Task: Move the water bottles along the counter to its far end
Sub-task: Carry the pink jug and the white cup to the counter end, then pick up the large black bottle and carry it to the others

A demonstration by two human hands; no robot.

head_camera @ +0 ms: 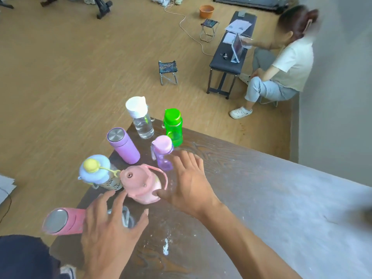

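Several water bottles stand clustered at the far corner of the dark wooden counter: a clear one with a white cap, a green one, a lilac steel-topped flask, a small purple one, a blue-lidded one with a yellow knob, a pink jug with a handle and a pink flask at the near left edge. My right hand is spread open just right of the pink jug, thumb nearly touching it. My left hand hovers open in front of the pink flask.
The counter's left edge drops to a wooden floor. A person sits at the right by a black bench with a tablet. Two small folding stools and a cable lie on the floor. A grey wall runs along the right.
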